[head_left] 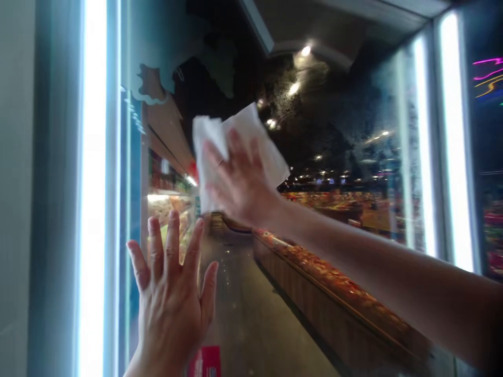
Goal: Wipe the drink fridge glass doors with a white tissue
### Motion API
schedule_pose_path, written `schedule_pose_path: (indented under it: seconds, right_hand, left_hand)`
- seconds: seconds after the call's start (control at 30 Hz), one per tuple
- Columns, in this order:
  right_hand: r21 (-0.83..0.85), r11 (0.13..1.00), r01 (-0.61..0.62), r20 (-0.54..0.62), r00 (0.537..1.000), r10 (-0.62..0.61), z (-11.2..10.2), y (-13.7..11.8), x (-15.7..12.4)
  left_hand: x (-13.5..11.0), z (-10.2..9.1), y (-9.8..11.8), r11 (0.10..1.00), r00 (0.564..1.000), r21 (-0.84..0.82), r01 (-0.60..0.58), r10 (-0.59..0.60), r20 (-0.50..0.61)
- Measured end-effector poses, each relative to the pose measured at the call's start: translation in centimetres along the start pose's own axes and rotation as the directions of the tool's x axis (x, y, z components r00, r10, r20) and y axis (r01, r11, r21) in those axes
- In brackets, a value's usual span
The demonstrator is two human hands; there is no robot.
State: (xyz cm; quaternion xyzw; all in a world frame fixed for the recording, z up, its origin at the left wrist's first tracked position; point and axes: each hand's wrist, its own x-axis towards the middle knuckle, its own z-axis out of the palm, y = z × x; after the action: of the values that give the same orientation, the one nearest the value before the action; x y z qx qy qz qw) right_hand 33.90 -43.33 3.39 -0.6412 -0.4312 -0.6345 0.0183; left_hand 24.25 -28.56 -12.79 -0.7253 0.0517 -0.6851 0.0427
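Note:
My right hand presses a white paper towel flat against a glass door; its fingers lie spread over the towel and look a little blurred. My right forearm reaches in from the lower right. My left hand is open, palm flat on the same glass lower down, fingers spread and pointing up. The glass is misted and streaked in its upper right part and mirrors a shop aisle with produce counters.
A bright vertical light strip and a pale door frame run down the left. Two more light strips stand at the right edge of the glass. A red label shows at the bottom behind the glass.

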Motion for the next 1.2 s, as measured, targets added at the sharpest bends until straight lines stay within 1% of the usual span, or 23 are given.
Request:
schedule_pose_path:
  seconds: [0.07, 0.1, 0.13, 0.2, 0.27, 0.33, 0.43, 0.5, 0.53, 0.57, 0.63, 0.7, 0.73, 0.77, 0.8, 0.87, 0.93, 1.0, 1.03, 1.1, 1.13, 1.17, 1.2]
  right_hand:
    - [-0.009, 0.982, 0.186, 0.052, 0.981, -0.186, 0.4, -0.5, -0.6]
    - [-0.019, 0.978, 0.206, 0.061, 0.977, -0.204, 0.5, 0.4, -0.6]
    - [-0.035, 0.987, 0.159, 0.053, 0.986, -0.157, 0.4, 2.1, -0.4]
    - [-0.049, 0.995, -0.085, 0.005, 0.996, 0.086, 0.0, 7.0, 0.6]
    - [-0.023, 0.943, -0.333, -0.035, 0.942, 0.332, -0.8, 10.9, 1.5]
    - [-0.001, 0.918, -0.396, -0.059, 0.917, 0.395, -1.2, 11.2, 1.2]
    - [-0.042, 0.993, -0.11, -0.003, 0.994, 0.11, -1.1, 6.8, -1.3]
    - [-0.07, 0.991, 0.116, 0.094, 0.99, -0.109, -1.3, 5.3, -3.2]
    - [-0.087, 0.987, 0.133, 0.12, 0.985, -0.122, -1.6, 5.9, -3.8]
    - [-0.107, 0.992, 0.068, 0.12, 0.991, -0.055, -2.0, 7.5, -4.3]
    - [-0.126, 0.964, -0.235, 0.054, 0.968, 0.244, -3.1, 12.4, -4.9]
    - [-0.094, 0.851, -0.516, -0.02, 0.856, 0.517, -3.9, 16.7, -5.4]
    - [-0.071, 0.819, -0.569, -0.038, 0.822, 0.568, -4.1, 17.8, -5.8]
    - [-0.058, 0.827, -0.56, -0.042, 0.829, 0.558, -4.1, 18.0, -6.3]
    - [-0.053, 0.868, -0.494, -0.036, 0.87, 0.493, -3.9, 17.5, -7.0]
    - [-0.06, 0.97, -0.234, 0.025, 0.972, 0.236, -3.5, 15.5, -8.8]
    - [-0.061, 0.998, -0.029, 0.091, 0.995, 0.034, -3.5, 15.1, -10.7]
    - [-0.076, 0.988, -0.135, 0.089, 0.986, 0.142, -4.2, 18.1, -12.4]
    - [-0.084, 0.952, -0.294, 0.058, 0.952, 0.299, -4.7, 20.6, -13.2]
    - [-0.077, 0.789, -0.609, -0.013, 0.792, 0.61, -5.8, 25.7, -14.6]
    - [-0.067, 0.715, -0.696, -0.034, 0.718, 0.696, -6.1, 27.5, -15.3]
    - [-0.056, 0.684, -0.727, -0.049, 0.686, 0.726, -6.2, 28.4, -15.9]
    - [-0.048, 0.702, -0.711, -0.057, 0.703, 0.709, -6.1, 28.3, -16.5]
  left_hand:
    - [0.5, 0.3, -0.1, 1.0, 1.0, -0.006, -0.01, 0.01, -0.014]
    - [0.6, 0.4, -0.2, 1.0, 1.0, -0.008, -0.01, 0.01, -0.016]
    - [0.7, 0.5, -0.2, 1.0, 1.0, -0.007, -0.01, 0.01, -0.018]
    - [0.9, 0.7, -0.2, 1.0, 1.0, -0.001, -0.012, 0.012, -0.015]
    - [1.1, 0.8, 0.0, 1.0, 1.0, 0.004, -0.022, 0.022, -0.013]
    - [1.5, 1.1, 0.5, 0.999, 0.999, 0.003, -0.033, 0.033, -0.023]
    - [2.4, 1.7, 1.8, 0.999, 0.998, -0.019, -0.042, 0.041, -0.036]
    - [3.0, 2.2, 3.0, 0.998, 0.998, -0.044, -0.049, 0.048, -0.032]
    - [3.2, 2.4, 3.7, 0.997, 0.998, -0.054, -0.057, 0.055, -0.031]
    - [3.4, 2.7, 4.3, 0.996, 0.998, -0.061, -0.064, 0.063, -0.031]
    - [3.7, 3.2, 5.7, 0.995, 0.997, -0.067, -0.074, 0.072, -0.026]
    - [4.1, 3.9, 7.0, 0.995, 0.998, -0.069, -0.07, 0.07, -0.008]
    - [4.4, 4.3, 7.7, 0.995, 0.998, -0.068, -0.068, 0.068, -0.004]
    - [4.6, 4.7, 8.4, 0.996, 0.998, -0.065, -0.068, 0.068, -0.001]
    - [4.9, 5.1, 9.1, 0.996, 0.998, -0.06, -0.07, 0.07, 0.004]
    - [5.6, 6.1, 10.7, 0.995, 0.997, -0.058, -0.082, 0.083, 0.006]
    - [6.4, 7.0, 12.3, 0.993, 0.995, -0.064, -0.099, 0.1, 0.012]
    - [7.0, 7.7, 13.7, 0.992, 0.994, -0.06, -0.107, 0.108, 0.018]
    - [7.2, 8.0, 14.4, 0.993, 0.994, -0.052, -0.109, 0.111, 0.021]
    - [7.6, 8.6, 15.6, 0.993, 0.993, -0.037, -0.112, 0.113, 0.022]
    - [7.8, 8.9, 16.1, 0.993, 0.993, -0.034, -0.115, 0.115, 0.02]
    - [7.9, 9.2, 16.6, 0.992, 0.993, -0.034, -0.119, 0.12, 0.016]
    - [8.0, 9.5, 17.1, 0.992, 0.992, -0.037, -0.124, 0.125, 0.011]
